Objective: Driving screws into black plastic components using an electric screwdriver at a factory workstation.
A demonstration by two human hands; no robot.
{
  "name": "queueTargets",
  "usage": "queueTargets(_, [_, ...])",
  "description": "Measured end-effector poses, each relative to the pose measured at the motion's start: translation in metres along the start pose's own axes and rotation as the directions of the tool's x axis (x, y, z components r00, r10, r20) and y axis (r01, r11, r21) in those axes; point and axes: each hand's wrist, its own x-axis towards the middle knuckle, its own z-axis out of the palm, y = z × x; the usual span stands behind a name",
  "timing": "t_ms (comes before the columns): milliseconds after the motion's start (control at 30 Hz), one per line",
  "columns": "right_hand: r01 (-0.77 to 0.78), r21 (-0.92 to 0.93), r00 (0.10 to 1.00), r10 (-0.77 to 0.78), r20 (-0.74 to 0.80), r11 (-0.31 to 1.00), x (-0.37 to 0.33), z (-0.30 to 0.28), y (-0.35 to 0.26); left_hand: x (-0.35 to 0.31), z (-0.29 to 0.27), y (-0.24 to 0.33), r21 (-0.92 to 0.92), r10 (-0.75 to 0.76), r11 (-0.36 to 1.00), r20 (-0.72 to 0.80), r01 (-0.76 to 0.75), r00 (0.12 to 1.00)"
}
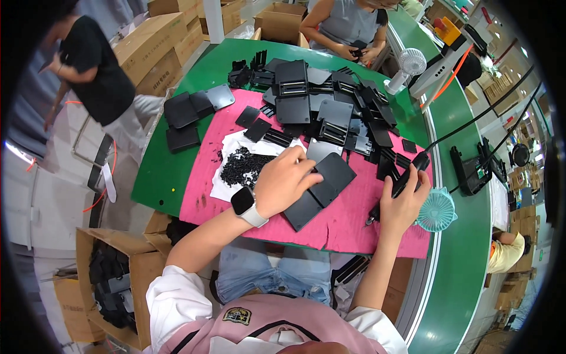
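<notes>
My left hand (283,180), with a watch on its wrist, is over the left edge of a black hinged-looking plastic panel (335,178) on the pink mat. Its fingers are curled towards the thumb; whatever they pinch, if anything, is hidden or too small to name. A heap of small black screws (240,167) lies on white paper (220,190) beside that hand. In my right hand (403,200) is a black corded electric screwdriver (403,182), gripped with its tip pointing down to the mat, right of the panel.
Black plastic parts (293,109) pile up across the mat's far side; more panels (183,112) lie at the left. A teal fan (436,210) stands right of my right hand, a white fan (411,62) farther back. A person (348,29) sits opposite; another (97,71) stands left.
</notes>
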Motion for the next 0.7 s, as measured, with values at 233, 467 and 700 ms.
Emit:
queueTargets(233, [-0.081, 0.048, 0.996, 0.078, 0.051, 0.996, -0.004, 0.008, 0.007, -0.029, -0.056, -0.019, 0.501, -0.191, 0.834, -0.131, 0.231, 0.973])
queueTargets(467, [-0.115, 0.066, 0.992, 0.111, 0.064, 0.991, 0.011, 0.021, 0.016, -0.027, -0.053, -0.034, 0.454, -0.122, 0.869, -0.189, 0.197, 0.974])
queueTargets(700, [-0.180, -0.208, 0.957, 0.220, 0.188, 0.961, 0.027, 0.012, 0.021, -0.025, -0.053, -0.038, 0.328, -0.092, 0.925, -0.298, 0.192, 0.950])
